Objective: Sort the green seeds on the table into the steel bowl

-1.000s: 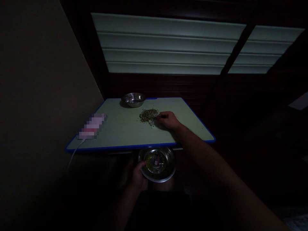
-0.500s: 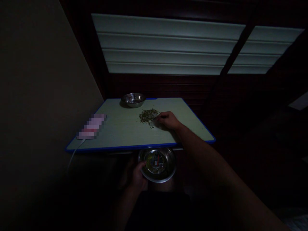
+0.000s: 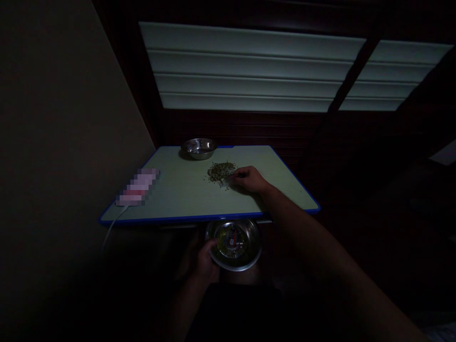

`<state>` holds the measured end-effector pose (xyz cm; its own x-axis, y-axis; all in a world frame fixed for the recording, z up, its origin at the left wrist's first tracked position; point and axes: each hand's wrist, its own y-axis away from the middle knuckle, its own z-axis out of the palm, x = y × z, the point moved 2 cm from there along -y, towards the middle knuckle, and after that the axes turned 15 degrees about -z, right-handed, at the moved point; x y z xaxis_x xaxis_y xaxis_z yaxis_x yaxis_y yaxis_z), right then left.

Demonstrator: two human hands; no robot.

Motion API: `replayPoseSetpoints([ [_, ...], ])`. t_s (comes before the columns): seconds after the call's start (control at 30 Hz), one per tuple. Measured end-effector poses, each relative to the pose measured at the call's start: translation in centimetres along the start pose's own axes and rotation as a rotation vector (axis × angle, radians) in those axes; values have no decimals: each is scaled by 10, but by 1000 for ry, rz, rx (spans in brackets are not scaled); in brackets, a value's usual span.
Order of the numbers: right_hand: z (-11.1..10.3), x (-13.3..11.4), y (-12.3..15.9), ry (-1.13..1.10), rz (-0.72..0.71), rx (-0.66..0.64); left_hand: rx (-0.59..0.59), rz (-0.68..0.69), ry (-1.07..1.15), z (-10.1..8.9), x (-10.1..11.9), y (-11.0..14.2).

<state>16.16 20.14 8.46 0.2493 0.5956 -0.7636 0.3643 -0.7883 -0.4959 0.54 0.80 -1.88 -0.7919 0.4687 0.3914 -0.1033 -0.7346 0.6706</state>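
Observation:
My left hand (image 3: 207, 261) grips the rim of a steel bowl (image 3: 253, 259) below the table's front edge, thumb over the rim. Greenish bits and a small dark item with an orange-red stripe show in its bottom; the kind of item is unclear. Over the table, the fingers of my right hand (image 3: 247, 179) are pinched on a small, pale, see-through piece (image 3: 225, 182), too dim to name. That piece touches the near right side of a loose pile of small greenish-brown grains (image 3: 220, 171), which look like beans or seeds.
The pale tabletop (image 3: 178, 190) has a blue rim. A second steel bowl (image 3: 199, 149) stands at its back left. A blurred-out, phone-like item (image 3: 138, 186) with a white cable (image 3: 113, 223) lies at the left edge. Dark wood with pale slatted panels (image 3: 245, 66) rises behind.
The whole view has shifted very slightly. My right hand and the pale piece stay at the pile's edge with barely any motion. My left hand keeps the bowl in place.

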Motion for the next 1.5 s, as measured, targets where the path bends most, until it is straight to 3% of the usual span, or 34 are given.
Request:
replayPoseSetpoints([
  [0.37, 3, 1, -2, -79, -3, -19, 16, 18, -18, -5, 0, -6],
  [0.6, -4, 2, -3, 0, -29, 180, -1, -5, -43, -6, 0, -7],
  [1.23, 1, 0, 1, 21, 14, 45, -17, 24, -55, -7, -1, -9],
  [1.5, 0, 1, 0, 6, 32, 48, -8, 26, -32, -5, -1, -6],
])
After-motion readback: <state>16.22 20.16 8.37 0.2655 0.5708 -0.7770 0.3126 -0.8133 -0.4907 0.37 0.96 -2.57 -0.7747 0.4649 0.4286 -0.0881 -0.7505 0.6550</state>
